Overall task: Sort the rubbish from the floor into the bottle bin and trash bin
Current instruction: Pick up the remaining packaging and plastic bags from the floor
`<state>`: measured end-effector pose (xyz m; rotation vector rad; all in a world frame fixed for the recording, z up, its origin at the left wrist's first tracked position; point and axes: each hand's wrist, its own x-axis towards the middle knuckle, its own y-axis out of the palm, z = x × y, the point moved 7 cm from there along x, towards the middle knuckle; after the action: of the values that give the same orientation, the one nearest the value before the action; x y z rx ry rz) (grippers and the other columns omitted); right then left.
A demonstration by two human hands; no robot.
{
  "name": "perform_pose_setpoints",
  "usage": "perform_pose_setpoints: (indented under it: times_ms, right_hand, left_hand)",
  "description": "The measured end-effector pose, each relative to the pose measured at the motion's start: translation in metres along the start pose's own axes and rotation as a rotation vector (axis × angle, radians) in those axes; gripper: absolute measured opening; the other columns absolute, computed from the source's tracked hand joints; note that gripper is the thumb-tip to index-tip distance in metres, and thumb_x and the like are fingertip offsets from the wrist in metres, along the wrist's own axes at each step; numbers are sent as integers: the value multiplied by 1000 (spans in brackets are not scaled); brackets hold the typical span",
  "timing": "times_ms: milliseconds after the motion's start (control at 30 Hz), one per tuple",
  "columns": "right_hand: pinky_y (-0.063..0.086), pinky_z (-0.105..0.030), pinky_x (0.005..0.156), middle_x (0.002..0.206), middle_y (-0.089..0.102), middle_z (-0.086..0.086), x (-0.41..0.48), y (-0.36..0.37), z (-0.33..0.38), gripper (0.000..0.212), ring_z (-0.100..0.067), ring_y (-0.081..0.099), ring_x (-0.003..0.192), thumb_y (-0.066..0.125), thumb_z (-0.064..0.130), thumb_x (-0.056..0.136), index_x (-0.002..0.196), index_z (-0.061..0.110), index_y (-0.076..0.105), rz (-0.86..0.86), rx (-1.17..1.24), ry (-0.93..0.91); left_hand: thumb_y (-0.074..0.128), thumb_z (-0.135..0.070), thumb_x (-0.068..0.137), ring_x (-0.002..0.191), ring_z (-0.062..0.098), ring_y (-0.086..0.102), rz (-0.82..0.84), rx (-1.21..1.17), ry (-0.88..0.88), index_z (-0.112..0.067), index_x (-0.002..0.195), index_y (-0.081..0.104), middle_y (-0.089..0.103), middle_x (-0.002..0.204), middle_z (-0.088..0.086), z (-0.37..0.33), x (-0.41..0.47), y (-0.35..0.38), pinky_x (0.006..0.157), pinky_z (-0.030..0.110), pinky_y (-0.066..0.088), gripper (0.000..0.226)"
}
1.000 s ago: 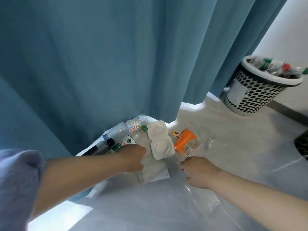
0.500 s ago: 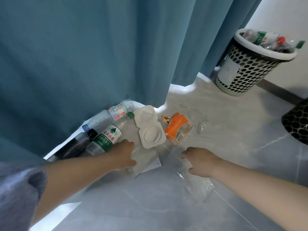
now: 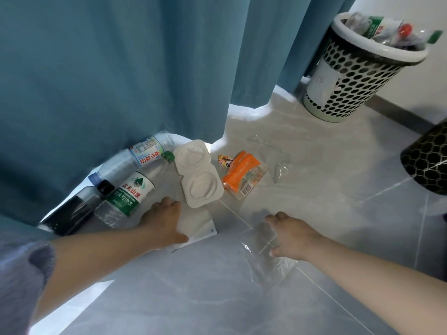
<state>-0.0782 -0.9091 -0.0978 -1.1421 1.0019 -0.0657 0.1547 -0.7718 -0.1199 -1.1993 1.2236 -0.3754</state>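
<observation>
**Both hands down on litter by the curtain**

Grey marbled floor tiles (image 3: pixel 326 201) are filling the lower frame, and a teal curtain (image 3: pixel 121 68) is hanging across the upper left. At its hem, left of centre, three bottles are lying side by side: a blue-capped bottle (image 3: pixel 135 158), a green-label bottle (image 3: pixel 128 197) and a dark bottle (image 3: pixel 79 209). A white twin-cup tray (image 3: pixel 198 175) is lying just right of them, with its lower end overlapping a white sheet (image 3: pixel 200 226). An orange wrapper (image 3: pixel 242 175) is lying beside the tray, with a scrap of clear film (image 3: pixel 280 165) near it on the right.

The left hand (image 3: pixel 167 221) is resting on the sheet's left part, with its fingers bent down toward the tray and its thumb lying over the sheet's near edge. I cannot tell whether it is pinching the sheet. The right hand (image 3: pixel 290 233), lower right of centre, is arching over a clear plastic bag (image 3: pixel 263 262). Its fingers are curling down onto the film, but I cannot tell whether they are gripping it.

In the upper right corner the bottle bin (image 3: pixel 358 81), a white perforated basket, is standing against the wall with bottles showing above its rim. A black patterned trash bin (image 3: pixel 428 163) is showing partly at the right edge.
</observation>
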Motion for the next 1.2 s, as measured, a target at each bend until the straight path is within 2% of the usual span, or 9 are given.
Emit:
perform_pose_setpoints:
  times_ms: [200, 367, 500, 633, 800, 1000, 1067, 1133, 1200]
  right_hand:
    - [47, -34, 92, 138, 34, -7, 5, 15, 5, 100, -29, 49, 117, 75, 40, 71, 149, 20, 14, -22, 30, -13]
    - [45, -33, 93, 136, 33, -7, 10, 16, 6, 102, -28, 42, 120, 74, 38, 73, 150, 20, 9, -92, 48, 23]
    - [45, -31, 90, 130, 35, -7, 15, 17, 14, 99, -28, 45, 117, 75, 31, 71, 147, 19, 13, -110, 85, 21]
    - [44, -31, 90, 123, 45, -6, 22, 16, 17, 85, -26, 48, 113, 76, 33, 70, 137, 14, 28, -122, 115, 36]
    - [42, -28, 75, 115, 58, -5, 24, 15, 19, 62, -26, 57, 107, 77, 25, 69, 118, 12, 41, -101, 88, 54]
    - [42, -27, 71, 109, 63, -4, 23, 11, 19, 24, -26, 59, 104, 53, 13, 81, 105, 16, 47, -155, 107, 49]
    - [39, -26, 69, 106, 63, -4, 24, 8, 22, 21, -25, 59, 102, 50, 15, 84, 105, 16, 51, -184, 116, 38]
    - [34, -25, 66, 101, 64, -5, 24, 2, 24, 11, -25, 59, 95, 49, 16, 86, 97, 18, 51, -211, 135, 27]
    - [33, -24, 64, 95, 65, -4, 24, -7, 24, 8, -22, 54, 81, 46, 14, 87, 88, 22, 45, -250, 153, 21]
  left_hand:
    - [72, -56, 69, 117, 28, 42, -45, -14, -49, -14, 126, 34, 38, 127, 7, -1, 7, 1, 92, 38, 45, 80]
    - [74, -57, 69, 115, 26, 42, -33, 16, -54, -14, 119, 38, 37, 123, 6, -2, 10, 4, 89, 35, 45, 75]
    - [75, -53, 70, 115, 28, 47, -9, -16, -60, -12, 117, 38, 41, 124, 7, -2, 11, 8, 88, 35, 44, 72]
    - [74, -50, 72, 117, 29, 50, 1, -3, -53, -11, 116, 38, 47, 126, 8, -4, 11, 9, 88, 36, 43, 69]
    - [73, -54, 72, 119, 28, 49, 48, 0, -64, -13, 120, 47, 47, 127, 7, 1, 8, 17, 90, 35, 45, 68]
    - [68, -53, 77, 114, 24, 53, 96, -40, -50, -14, 119, 52, 51, 124, 4, 4, 0, 29, 88, 31, 47, 60]
    - [69, -48, 78, 100, 20, 57, 104, -140, -62, -17, 112, 53, 56, 111, 0, 5, -3, 29, 75, 26, 44, 49]
    - [71, -42, 76, 86, 18, 55, 84, -263, -66, -20, 92, 51, 55, 95, -3, 7, -5, 27, 67, 24, 40, 34]
    - [74, -37, 74, 80, 18, 54, 60, -377, -65, -21, 77, 44, 52, 83, -5, 10, -5, 24, 64, 25, 38, 34]
